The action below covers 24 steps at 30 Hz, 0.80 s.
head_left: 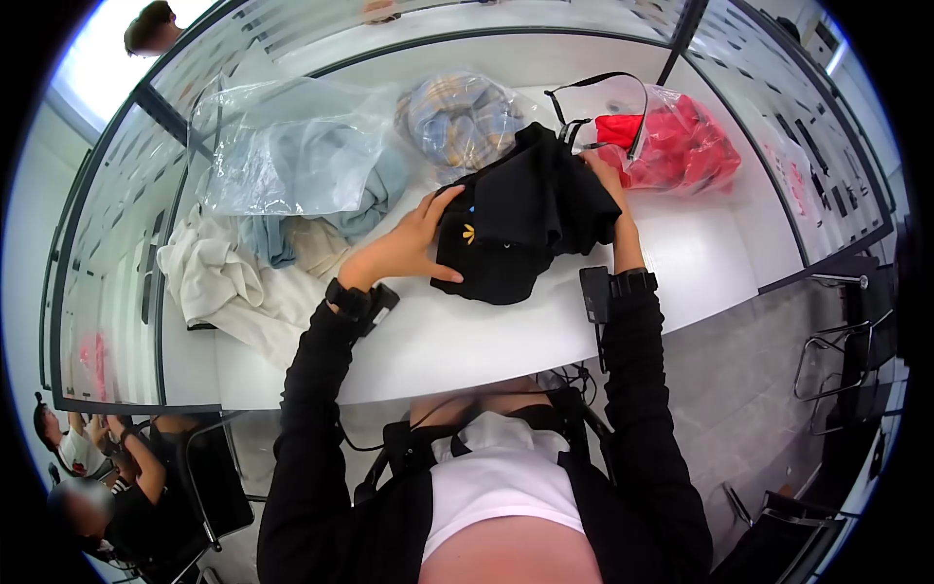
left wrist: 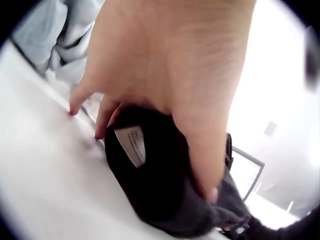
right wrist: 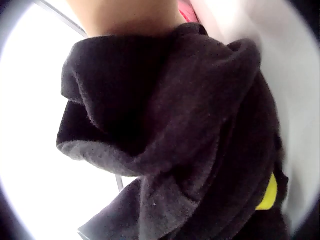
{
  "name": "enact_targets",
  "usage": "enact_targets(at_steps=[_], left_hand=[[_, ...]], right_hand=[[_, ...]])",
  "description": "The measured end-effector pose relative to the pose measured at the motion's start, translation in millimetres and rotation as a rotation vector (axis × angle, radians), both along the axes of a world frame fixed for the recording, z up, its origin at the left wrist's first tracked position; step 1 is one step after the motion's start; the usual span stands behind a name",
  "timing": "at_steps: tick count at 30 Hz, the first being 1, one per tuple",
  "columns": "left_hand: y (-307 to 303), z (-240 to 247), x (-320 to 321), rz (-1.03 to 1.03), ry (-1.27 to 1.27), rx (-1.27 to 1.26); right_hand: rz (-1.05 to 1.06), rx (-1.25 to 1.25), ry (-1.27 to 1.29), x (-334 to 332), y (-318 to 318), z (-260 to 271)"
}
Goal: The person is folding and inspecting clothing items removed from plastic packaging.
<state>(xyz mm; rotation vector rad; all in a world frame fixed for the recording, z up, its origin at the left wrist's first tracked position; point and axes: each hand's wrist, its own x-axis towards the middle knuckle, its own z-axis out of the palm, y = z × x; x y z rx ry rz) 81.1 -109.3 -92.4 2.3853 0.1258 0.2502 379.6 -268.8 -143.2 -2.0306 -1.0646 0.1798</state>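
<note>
A bunched black garment (head_left: 501, 219) with a small yellow and blue motif lies at the middle of the table. My left hand (head_left: 407, 243) touches its left side, thumb and fingers spread wide. In the left wrist view a white label (left wrist: 132, 145) shows inside the black cloth (left wrist: 165, 190), between the thumb (left wrist: 207, 165) and the fingers. My right hand (head_left: 611, 180) is at the garment's far right side, its fingers largely hidden behind the folds. The right wrist view has thick dark folds (right wrist: 165, 105) covering that hand; I cannot tell how its fingers lie.
Clear plastic bags hold light blue cloth (head_left: 302, 161), a plaid cloth (head_left: 462, 117) and red cloth (head_left: 681, 146) along the back. A black strap (head_left: 642, 107) loops by the red one. Cream clothing (head_left: 224, 273) lies left. Clear panels (head_left: 817, 156) border the white table (head_left: 691, 282).
</note>
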Motion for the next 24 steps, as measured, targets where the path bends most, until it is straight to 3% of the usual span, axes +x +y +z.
enact_targets(at_steps=[3,5,6,7,8,9,10,12,13,14,15,16,17,19,21,24], left_hand=[[-12,5,7,0.1,-0.111,-0.069],[-2,-1,3,0.082,-0.166,-0.238],[4,-2,2,0.071,-0.197,-0.321],[2,13,-5,0.202,-0.284,-0.296],[8,18,-4,0.276,-0.468,-0.568],[3,30,-13,-0.061,-0.649,-1.212],[1,35,-14,0.056,-0.81,-1.117],[19,49,-21,0.3,-0.67,-1.099],[17,58,-21,0.324,-0.622,-0.851],[14,68,-21,0.346,-0.57,-0.604],[6,77,-24,0.345,-0.404,-0.596],[8,77,-27,0.336,-0.224,-0.586],[9,74,-27,0.286,-0.2,-0.46],[10,60,-23,0.208,-0.169,-0.177],[5,59,-20,0.273,-0.125,-0.167],[12,49,-23,0.343,-0.097,-0.091]], right_hand=[[0.33,0.132,0.175,10,-5,-9],[0.436,0.339,0.459,-48,-26,52],[0.394,0.386,0.382,-60,-34,61],[0.347,0.43,0.304,-72,-41,71],[0.204,0.407,0.018,-75,-45,67],[0.136,0.351,-0.162,-72,-46,62],[0.055,0.294,-0.339,-69,-47,56],[0.042,0.13,-0.488,-38,-42,34],[0.035,0.046,-0.563,-28,-39,30],[0.058,0.079,-0.509,-23,-39,22],[0.079,0.112,-0.456,-22,-39,19],[0.244,0.339,0.25,-17,-33,16],[0.243,0.646,0.946,-12,-26,13],[0.269,0.488,0.557,11,-20,1],[0.288,0.326,0.173,26,-20,-10],[0.222,0.517,0.264,-10,-19,14]])
